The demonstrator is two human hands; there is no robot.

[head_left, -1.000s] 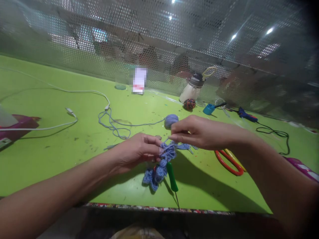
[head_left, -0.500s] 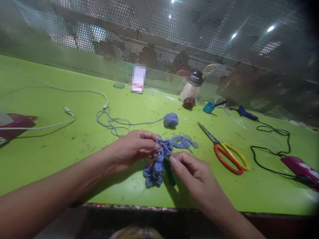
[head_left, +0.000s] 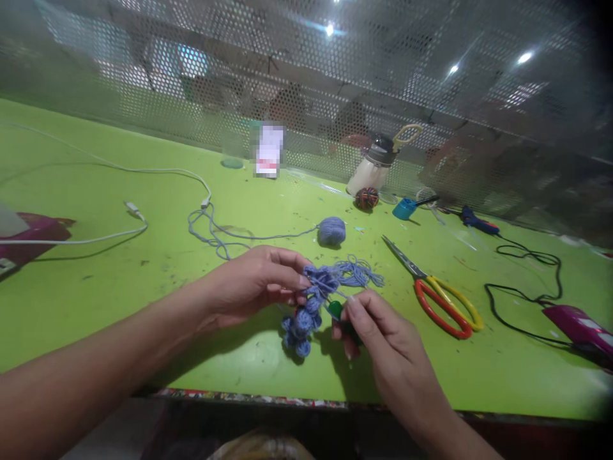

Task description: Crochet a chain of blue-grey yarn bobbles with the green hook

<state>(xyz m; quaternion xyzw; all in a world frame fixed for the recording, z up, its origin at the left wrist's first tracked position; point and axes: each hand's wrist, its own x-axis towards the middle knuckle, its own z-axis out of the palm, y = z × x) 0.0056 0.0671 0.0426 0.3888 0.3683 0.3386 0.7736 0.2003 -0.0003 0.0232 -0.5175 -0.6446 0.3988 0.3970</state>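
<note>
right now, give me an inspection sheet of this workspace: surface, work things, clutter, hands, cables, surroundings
Surface: green tabletop, dark specks and marks scattered.
Work things: blue-purple crocheted piece between the hands; green-handled tool, mostly hidden; loose yarn and yarn ball beyond.
Clutter: scissors right of the loose yarn; bottle, multicoloured ball and blue pot farther back.
Left hand: fingers pinch the crocheted piece.
Right hand: fingers hold the green-handled tool.
Cables: white cable at left; black cable at right, beside a magenta device.
Surroundings: perforated screen behind the tabletop; shapes beyond too blurred to identify.
</note>
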